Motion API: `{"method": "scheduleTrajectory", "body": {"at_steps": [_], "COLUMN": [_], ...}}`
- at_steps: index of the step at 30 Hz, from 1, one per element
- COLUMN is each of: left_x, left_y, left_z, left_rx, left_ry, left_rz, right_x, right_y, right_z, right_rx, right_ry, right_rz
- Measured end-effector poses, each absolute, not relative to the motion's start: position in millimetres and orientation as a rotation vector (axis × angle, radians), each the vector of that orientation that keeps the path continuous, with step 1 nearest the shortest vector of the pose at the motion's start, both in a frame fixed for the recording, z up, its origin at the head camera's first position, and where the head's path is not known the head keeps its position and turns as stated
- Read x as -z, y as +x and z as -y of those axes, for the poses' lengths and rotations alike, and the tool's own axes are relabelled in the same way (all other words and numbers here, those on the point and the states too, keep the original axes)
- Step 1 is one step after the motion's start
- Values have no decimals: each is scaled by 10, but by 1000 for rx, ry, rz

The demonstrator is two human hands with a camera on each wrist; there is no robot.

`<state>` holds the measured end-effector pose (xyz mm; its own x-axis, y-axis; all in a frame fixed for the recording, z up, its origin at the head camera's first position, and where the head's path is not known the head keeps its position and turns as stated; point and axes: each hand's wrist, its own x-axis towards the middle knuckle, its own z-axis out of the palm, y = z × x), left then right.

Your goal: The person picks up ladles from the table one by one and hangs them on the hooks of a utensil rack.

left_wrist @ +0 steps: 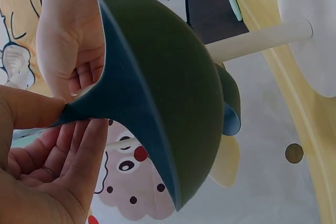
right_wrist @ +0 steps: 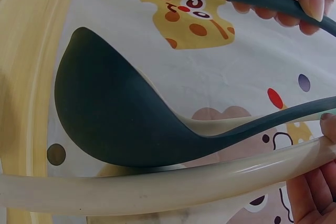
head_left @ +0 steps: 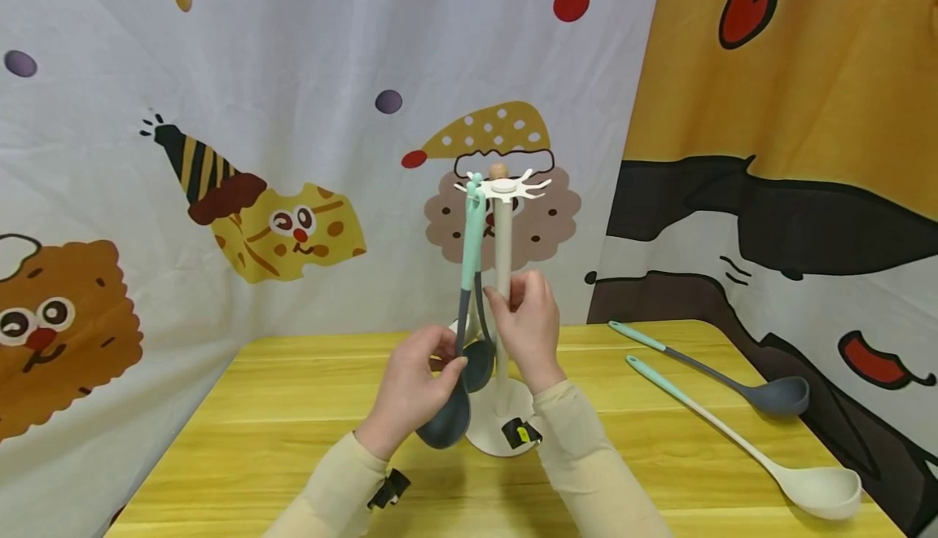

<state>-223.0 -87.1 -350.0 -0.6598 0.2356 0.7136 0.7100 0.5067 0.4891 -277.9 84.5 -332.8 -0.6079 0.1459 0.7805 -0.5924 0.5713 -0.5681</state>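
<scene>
My left hand (head_left: 410,391) pinches the dark neck of a ladle (head_left: 445,424) with a mint-green handle, just above its bowl. The handle's top end is up at the white hooked top (head_left: 513,188) of a utensil stand. My right hand (head_left: 531,330) grips the stand's cream pole (head_left: 503,245) about halfway up. Beside the pole hangs a second dark ladle (head_left: 479,365), its bowl behind the first one; in the right wrist view this hanging ladle (right_wrist: 126,114) lies close along the pole. A pale utensil (head_left: 460,325) partly shows behind them.
The stand's round white base (head_left: 484,434) rests on a wooden table (head_left: 293,440). To the right lie a dark ladle (head_left: 777,396) and a white ladle (head_left: 821,489), both with mint handles. A cartoon-printed curtain (head_left: 308,74) hangs behind the table.
</scene>
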Motion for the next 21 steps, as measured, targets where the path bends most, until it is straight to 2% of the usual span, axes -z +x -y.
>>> {"method": "scheduleTrajectory", "body": {"at_steps": [21], "left_x": [3491], "left_y": [-2251], "left_z": [963], "left_rx": [1143], "left_ry": [-739], "left_rz": [2209], "right_x": [3323], "right_y": [-2782], "right_z": [-836], "right_rx": [-1099], "right_ry": [348], "right_rz": [1955]}}
